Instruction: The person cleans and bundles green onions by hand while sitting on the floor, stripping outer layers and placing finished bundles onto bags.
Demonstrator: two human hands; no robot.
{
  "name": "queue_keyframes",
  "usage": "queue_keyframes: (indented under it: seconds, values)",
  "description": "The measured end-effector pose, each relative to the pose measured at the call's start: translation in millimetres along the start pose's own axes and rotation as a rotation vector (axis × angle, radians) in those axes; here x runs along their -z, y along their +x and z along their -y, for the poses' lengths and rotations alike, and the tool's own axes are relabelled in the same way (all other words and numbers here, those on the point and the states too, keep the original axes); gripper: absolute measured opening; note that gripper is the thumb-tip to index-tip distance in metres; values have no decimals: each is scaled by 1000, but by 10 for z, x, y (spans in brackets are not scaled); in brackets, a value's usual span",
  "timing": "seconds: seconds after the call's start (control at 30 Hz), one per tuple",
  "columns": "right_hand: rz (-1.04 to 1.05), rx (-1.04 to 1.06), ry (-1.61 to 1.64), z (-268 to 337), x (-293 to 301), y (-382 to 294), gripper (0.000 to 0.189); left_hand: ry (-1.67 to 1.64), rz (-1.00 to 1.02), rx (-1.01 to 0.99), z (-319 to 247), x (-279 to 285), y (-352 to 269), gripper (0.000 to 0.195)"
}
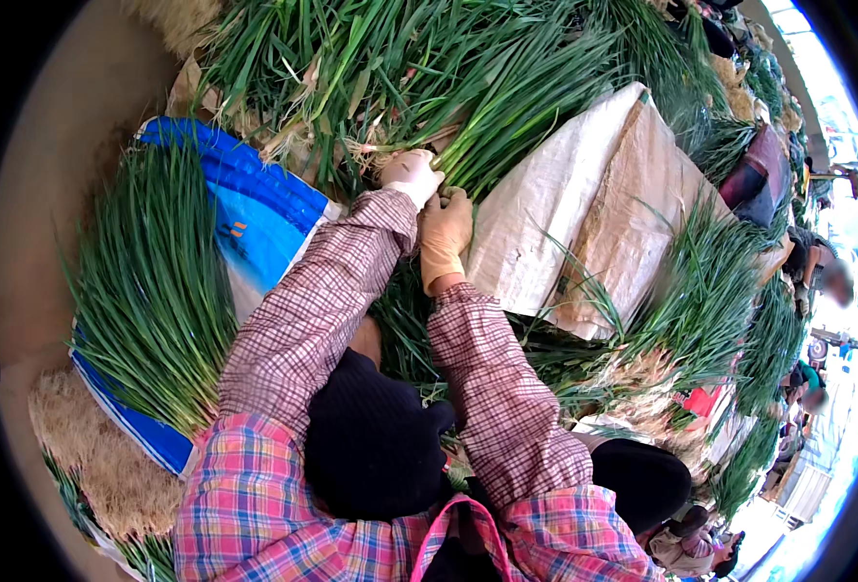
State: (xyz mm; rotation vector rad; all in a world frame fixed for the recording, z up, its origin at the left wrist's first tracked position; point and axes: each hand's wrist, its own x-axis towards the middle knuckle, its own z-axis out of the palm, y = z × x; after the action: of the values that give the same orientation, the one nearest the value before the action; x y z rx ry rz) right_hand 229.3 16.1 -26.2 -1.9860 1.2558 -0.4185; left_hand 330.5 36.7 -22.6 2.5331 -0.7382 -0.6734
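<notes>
My left hand [411,174], in a whitish glove, is closed around the lower stalks of a bunch of spring onions [505,120]. Pale roots and pinkish bulbs stick out to the left of its fingers. Just below it, my right hand [446,225], in a cream-coloured glove, grips the same stalks with curled fingers. The green leaves fan up and to the right, over a large heap of loose spring onions [371,51]. Both hands partly hide the stalks they hold.
On the left, a laid-out bundle of spring onions [153,269] rests on a blue-and-white plastic sack [269,207]. A folded woven sack [538,211] covers leaves at right. More spring onions [712,291] and several people, one a seated person [687,542], are farther right. Root ends [109,444] are stacked lower left.
</notes>
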Motion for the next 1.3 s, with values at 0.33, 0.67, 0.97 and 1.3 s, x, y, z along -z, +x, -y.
queue_keyframes:
  seconds: [0.33,0.67,0.97,1.3]
  values:
    - [328,-487,1112,-112,479,-46,9,-509,306,70,322,217,188,64]
    - [427,-314,702,-296,460,83,17,72,215,-62,-102,53,-123,67]
    - [443,-413,703,-414,670,205,19,-378,494,48,140,161,81,36]
    - [570,-455,1073,-291,644,209,15,-926,778,-33,181,279,-143,17]
